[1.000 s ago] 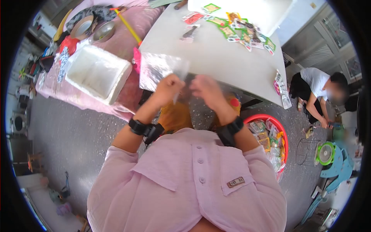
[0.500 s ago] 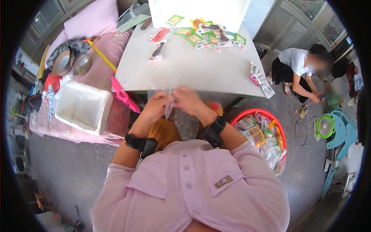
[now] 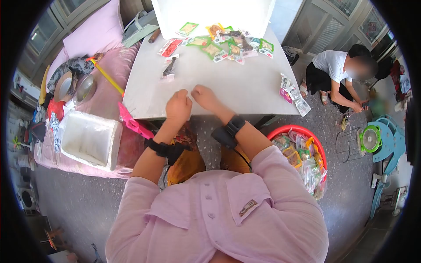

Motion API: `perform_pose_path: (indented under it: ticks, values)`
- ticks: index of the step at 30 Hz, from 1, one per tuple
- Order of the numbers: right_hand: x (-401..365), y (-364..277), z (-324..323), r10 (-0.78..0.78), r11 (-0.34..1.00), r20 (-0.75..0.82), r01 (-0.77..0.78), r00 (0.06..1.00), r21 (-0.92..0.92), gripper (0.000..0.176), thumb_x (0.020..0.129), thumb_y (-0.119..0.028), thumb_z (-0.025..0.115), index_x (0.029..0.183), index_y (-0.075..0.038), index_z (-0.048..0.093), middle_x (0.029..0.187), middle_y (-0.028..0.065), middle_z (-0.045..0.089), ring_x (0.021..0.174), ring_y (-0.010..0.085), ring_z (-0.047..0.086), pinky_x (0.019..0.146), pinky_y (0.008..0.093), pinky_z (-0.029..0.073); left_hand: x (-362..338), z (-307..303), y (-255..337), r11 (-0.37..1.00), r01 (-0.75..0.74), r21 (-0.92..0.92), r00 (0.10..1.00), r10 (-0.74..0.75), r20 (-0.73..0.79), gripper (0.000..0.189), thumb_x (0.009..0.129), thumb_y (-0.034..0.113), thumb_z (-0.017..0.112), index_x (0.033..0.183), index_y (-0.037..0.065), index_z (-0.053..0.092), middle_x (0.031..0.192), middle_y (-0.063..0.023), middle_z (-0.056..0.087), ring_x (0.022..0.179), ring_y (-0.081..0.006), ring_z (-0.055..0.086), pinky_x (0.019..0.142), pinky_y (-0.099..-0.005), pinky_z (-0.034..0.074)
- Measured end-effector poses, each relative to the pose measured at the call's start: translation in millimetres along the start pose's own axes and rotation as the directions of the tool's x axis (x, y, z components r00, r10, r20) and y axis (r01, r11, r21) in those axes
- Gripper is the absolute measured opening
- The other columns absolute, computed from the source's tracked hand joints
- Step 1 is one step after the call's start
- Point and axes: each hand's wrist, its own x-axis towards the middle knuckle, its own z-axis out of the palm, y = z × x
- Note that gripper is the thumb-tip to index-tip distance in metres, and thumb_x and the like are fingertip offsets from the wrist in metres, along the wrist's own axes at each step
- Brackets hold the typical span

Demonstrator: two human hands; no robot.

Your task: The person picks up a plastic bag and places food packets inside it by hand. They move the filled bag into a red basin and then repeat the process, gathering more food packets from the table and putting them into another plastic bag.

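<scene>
Over the front edge of the white table [image 3: 153, 98], my left hand [image 3: 179, 106] is closed, its fingers curled and somewhat blurred. Close beside it on the right, a small gap away, my right hand [image 3: 205, 97] is also closed in a pinch. Whatever either hand holds is hidden or too faint to make out. A clear packet with dark contents [image 3: 169, 68] lies on the table beyond my left hand. Farther back are a red packet [image 3: 169, 47] and a pile of green-edged food packets [image 3: 213, 50].
Several packets [image 3: 300, 101] lie at the table's right edge. A red basin [image 3: 287, 128] full of packets stands on the floor at right. To the left, a foam box [image 3: 115, 147] sits on a pink bed. Another person [image 3: 331, 70] crouches at right near a green fan [image 3: 370, 139].
My hands have moved forward over the table and slightly apart. The clear plastic bag between them earlier no longer shows. The view has shifted slightly.
</scene>
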Motion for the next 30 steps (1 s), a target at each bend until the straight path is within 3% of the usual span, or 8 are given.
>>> perform_pose_path:
  ticks: [3, 5, 7, 12, 16, 22, 26, 30]
  values:
    - [17, 37, -25, 0.173, 0.969, 0.007, -0.172, 0.985, 0.175, 0.017, 0.073, -0.018, 0.05, 0.071, -0.001, 0.051, 0.069, 0.0169, 0.054, 0.064, 0.0339, 0.052, 0.057, 0.0376, 0.041, -2, 38, -5, 0.994, 0.108, 0.018, 0.981, -0.11, 0.163, 0.017, 0.069, 0.009, 0.048, 0.084, 0.002, 0.05, 0.076, -0.0165, 0.053, 0.068, -0.0322, 0.052, 0.06, -0.0392, 0.042]
    - [40, 72, -67, -0.021, 0.993, -0.309, -0.016, 0.951, -0.116, 0.015, 0.072, -0.016, 0.05, 0.072, -0.002, 0.051, 0.071, 0.0168, 0.053, 0.068, 0.0337, 0.052, 0.06, 0.0387, 0.041, -4, 53, -4, 0.991, 0.131, -0.018, 0.978, -0.127, 0.167, 0.017, 0.069, 0.009, 0.047, 0.085, 0.002, 0.05, 0.076, -0.0162, 0.053, 0.068, -0.0321, 0.052, 0.061, -0.0395, 0.042]
    - [66, 101, -121, 0.043, 0.923, -0.474, -0.217, 0.879, -0.319, 0.018, 0.071, -0.017, 0.051, 0.08, -0.001, 0.053, 0.078, 0.0174, 0.054, 0.075, 0.0337, 0.051, 0.066, 0.0395, 0.041, -10, 66, -9, 0.995, 0.075, -0.07, 0.993, -0.069, 0.091, 0.018, 0.069, 0.009, 0.048, 0.086, 0.002, 0.05, 0.072, -0.0154, 0.053, 0.066, -0.0314, 0.052, 0.059, -0.0392, 0.042]
    - [110, 159, -202, 0.098, 0.861, -0.708, -0.417, 0.699, -0.292, 0.037, 0.067, -0.026, 0.058, 0.085, 0.006, 0.052, 0.083, 0.0241, 0.055, 0.079, 0.0355, 0.054, 0.068, 0.0379, 0.043, -11, 70, -10, 0.986, 0.015, -0.168, 1.0, -0.018, -0.017, 0.018, 0.066, 0.003, 0.049, 0.083, 0.002, 0.051, 0.065, -0.0144, 0.052, 0.058, -0.0317, 0.05, 0.051, -0.0402, 0.041]
    - [138, 202, -209, 0.402, 0.834, -0.424, -0.516, 0.812, -0.197, 0.035, 0.066, -0.03, 0.061, 0.065, 0.004, 0.055, 0.055, 0.0113, 0.053, 0.047, 0.0199, 0.053, 0.042, 0.029, 0.041, -10, 70, -12, 0.984, 0.017, -0.175, 1.0, -0.017, 0.002, 0.019, 0.065, 0.003, 0.05, 0.084, 0.002, 0.051, 0.063, -0.0129, 0.05, 0.056, -0.0306, 0.049, 0.049, -0.0401, 0.04]
    - [134, 171, -190, 0.505, 0.854, -0.129, -0.472, 0.853, 0.219, 0.025, 0.066, -0.019, 0.062, 0.076, 0.001, 0.05, 0.061, 0.0061, 0.05, 0.047, 0.0131, 0.046, 0.039, 0.0235, 0.039, -12, 74, -16, 0.988, -0.025, -0.152, 1.0, 0.022, -0.021, 0.024, 0.064, 0.002, 0.05, 0.088, 0.002, 0.05, 0.064, -0.013, 0.05, 0.057, -0.0303, 0.049, 0.05, -0.0392, 0.04]
    - [107, 162, -169, 0.458, 0.854, -0.003, -0.44, 0.889, 0.277, 0.02, 0.067, -0.013, 0.061, 0.077, -0.004, 0.047, 0.064, 0.0037, 0.049, 0.047, 0.0095, 0.043, 0.035, 0.0205, 0.032, -11, 72, -14, 0.987, 0.004, -0.163, 1.0, -0.008, -0.02, 0.024, 0.065, 0.004, 0.05, 0.089, 0.002, 0.049, 0.064, -0.0133, 0.05, 0.058, -0.0307, 0.05, 0.051, -0.0403, 0.04]
    - [53, 134, -154, 0.074, 0.945, -0.011, -0.066, 0.997, 0.321, 0.014, 0.071, -0.01, 0.058, 0.078, -0.005, 0.047, 0.066, 0.0038, 0.051, 0.05, 0.0095, 0.046, 0.038, 0.0206, 0.034, -10, 71, -9, 0.995, 0.033, -0.096, 0.999, -0.031, 0.019, 0.018, 0.067, 0.009, 0.049, 0.083, 0.001, 0.05, 0.066, -0.015, 0.051, 0.061, -0.0323, 0.051, 0.054, -0.0418, 0.041]
